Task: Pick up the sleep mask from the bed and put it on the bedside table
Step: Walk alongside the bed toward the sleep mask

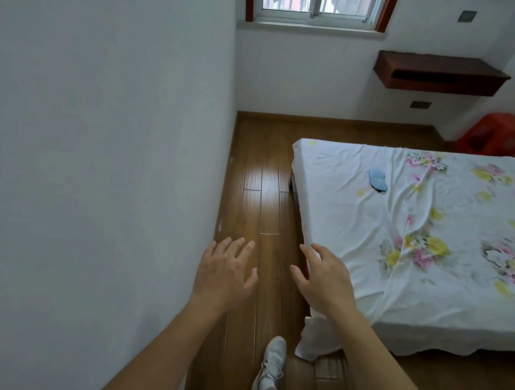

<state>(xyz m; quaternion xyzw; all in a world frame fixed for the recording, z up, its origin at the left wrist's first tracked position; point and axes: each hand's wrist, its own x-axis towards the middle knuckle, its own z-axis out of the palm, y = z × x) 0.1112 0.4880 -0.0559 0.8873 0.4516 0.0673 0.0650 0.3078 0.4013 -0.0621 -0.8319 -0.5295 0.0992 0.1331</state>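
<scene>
A light blue sleep mask lies on the bed, on the white floral sheet near its far left corner. A dark wooden bedside table is mounted on the far wall, beyond the bed. My left hand hovers over the floor with fingers spread and holds nothing. My right hand is open too, above the bed's near left edge. Both hands are well short of the mask.
A wooden floor strip runs between the white wall on the left and the bed. A red plastic stool stands in the far right corner. A window is above. My white shoe is on the floor.
</scene>
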